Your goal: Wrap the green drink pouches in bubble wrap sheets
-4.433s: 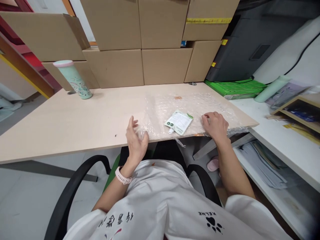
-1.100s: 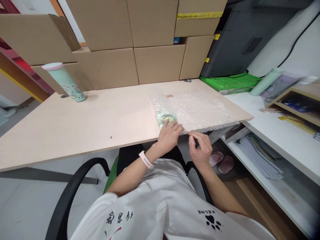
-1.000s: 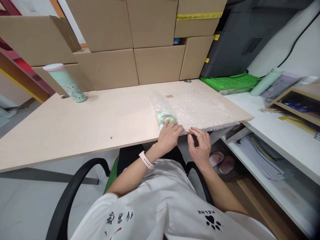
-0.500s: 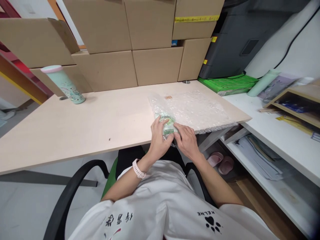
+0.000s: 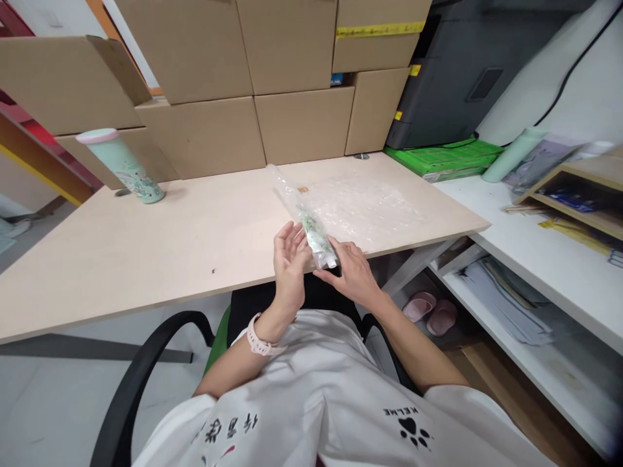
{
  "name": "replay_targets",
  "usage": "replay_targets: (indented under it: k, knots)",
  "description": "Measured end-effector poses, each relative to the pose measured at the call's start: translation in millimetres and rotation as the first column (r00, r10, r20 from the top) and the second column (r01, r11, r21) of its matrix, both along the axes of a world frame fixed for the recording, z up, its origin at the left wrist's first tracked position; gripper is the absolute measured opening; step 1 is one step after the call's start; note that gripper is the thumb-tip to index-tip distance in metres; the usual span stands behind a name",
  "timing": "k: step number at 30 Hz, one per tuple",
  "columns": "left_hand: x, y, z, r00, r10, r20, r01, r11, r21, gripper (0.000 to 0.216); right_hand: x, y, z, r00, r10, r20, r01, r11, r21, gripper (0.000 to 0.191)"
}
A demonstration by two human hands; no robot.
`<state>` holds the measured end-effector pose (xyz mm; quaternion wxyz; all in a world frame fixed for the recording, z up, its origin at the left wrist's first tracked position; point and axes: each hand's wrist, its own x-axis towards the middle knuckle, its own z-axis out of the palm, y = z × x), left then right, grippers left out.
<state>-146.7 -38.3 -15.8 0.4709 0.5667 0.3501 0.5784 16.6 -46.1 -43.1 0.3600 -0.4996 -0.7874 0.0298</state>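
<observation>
A green-and-white item (image 5: 315,235) lies slantwise inside bubble wrap (image 5: 363,206) at the table's front edge. Its exact kind is hidden by the plastic. The wrap is rolled around it, with a loose end sticking out toward the back left and a flat sheet spread to the right. My left hand (image 5: 291,263) is at the bundle's left side, palm turned toward it, fingers apart and slightly curled. On the other side, my right hand (image 5: 354,271) grips the near end of the bundle between thumb and fingers.
A mint tumbler with a pink lid (image 5: 121,167) stands at the table's left. Cardboard boxes (image 5: 306,126) are stacked along the back. To the right are a green package (image 5: 448,159) under a dark grey machine (image 5: 452,78), and a white shelf (image 5: 549,240).
The bundle has turned over to the left and now lies more slantwise. My left hand has come off its top and opened beside it. The sheet's front edge has drawn back from the table edge.
</observation>
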Motion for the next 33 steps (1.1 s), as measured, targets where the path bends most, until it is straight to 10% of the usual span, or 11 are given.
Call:
replay_targets:
  k: [7,16,22,33]
  knots:
    - [38,-5,10.2,0.949,-0.035,-0.314,0.108,0.97,0.218,0.08,8,17,-8.4,0.992,-0.063,-0.113,0.062,0.998,-0.014,0.044]
    - [66,28,21.2,0.558,0.034,-0.829,0.307,0.92,0.245,0.063,28,29,-21.0,0.981,-0.162,-0.109,0.161,0.987,-0.01,0.034]
    - [81,36,4.5,0.395,0.151,-0.906,0.314,0.905,0.288,0.058,33,12,-27.3,0.948,-0.306,0.083,0.298,0.95,0.097,0.038]
    - [86,42,1.3,0.247,0.259,-0.934,0.325,0.885,0.332,0.052,51,-13,-15.2,0.987,-0.113,0.116,0.089,0.977,0.193,0.025]
